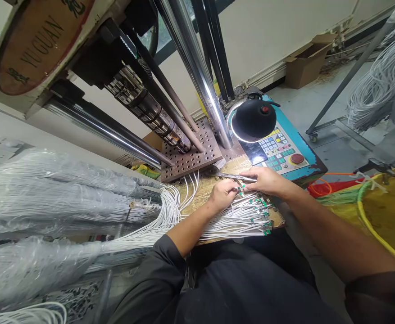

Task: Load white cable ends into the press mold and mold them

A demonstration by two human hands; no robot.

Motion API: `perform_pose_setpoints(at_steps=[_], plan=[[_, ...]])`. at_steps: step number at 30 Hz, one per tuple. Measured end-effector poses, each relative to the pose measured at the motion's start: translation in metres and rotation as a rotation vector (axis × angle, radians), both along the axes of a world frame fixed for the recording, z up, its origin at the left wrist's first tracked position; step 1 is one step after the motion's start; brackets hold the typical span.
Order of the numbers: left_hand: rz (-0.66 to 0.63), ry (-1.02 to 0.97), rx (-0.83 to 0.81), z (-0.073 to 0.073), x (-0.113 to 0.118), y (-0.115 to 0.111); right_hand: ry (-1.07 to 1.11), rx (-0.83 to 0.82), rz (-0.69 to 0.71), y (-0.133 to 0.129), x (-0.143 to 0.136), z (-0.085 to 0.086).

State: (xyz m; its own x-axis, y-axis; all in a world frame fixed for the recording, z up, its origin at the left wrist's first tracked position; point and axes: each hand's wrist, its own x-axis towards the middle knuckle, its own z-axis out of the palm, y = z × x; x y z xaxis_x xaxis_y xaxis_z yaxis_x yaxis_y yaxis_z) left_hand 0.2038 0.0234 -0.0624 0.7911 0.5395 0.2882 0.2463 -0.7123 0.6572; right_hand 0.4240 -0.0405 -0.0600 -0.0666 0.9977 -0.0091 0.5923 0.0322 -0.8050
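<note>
Over the worktable (202, 191), my left hand (223, 194) is closed in a pinch on a small green-and-metal connector (239, 189) at the end of a white cable. Facing it from the right, my right hand (266, 181) closes around a long, slim silver metal tool (233, 176), tweezers-like in shape. The right thumb lies close to the connector, and I cannot tell if it touches. Below both hands, a bundle of white cables (217, 227) lies across the table with several green-ended connectors (267, 225) at its right end.
Behind my hands stands a press with a perforated metal plate (197, 157) and a steel column (204, 85). A black lamp (254, 119) hangs over the control panel (281, 150). Plastic-wrapped cable bundles (48, 193) fill the left. A yellow-rimmed container (368, 216) stands at right.
</note>
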Motion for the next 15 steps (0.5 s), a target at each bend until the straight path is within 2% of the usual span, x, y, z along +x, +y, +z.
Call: perform_pose_setpoints(at_steps=[5, 9, 12, 15], plan=[[0.07, 0.03, -0.044, -0.001, 0.002, 0.002, -0.012, 0.055, 0.012, 0.001, -0.001, -0.002], [0.119, 0.078, -0.151, 0.005, 0.001, 0.008, -0.047, 0.106, 0.012, 0.001, -0.002, -0.005], [0.181, -0.027, -0.365, 0.012, -0.002, 0.012, -0.056, 0.092, -0.014, 0.0, -0.003, -0.005], [0.231, -0.171, -0.699, 0.017, -0.005, 0.013, -0.033, 0.053, -0.027, -0.001, -0.004, -0.001]])
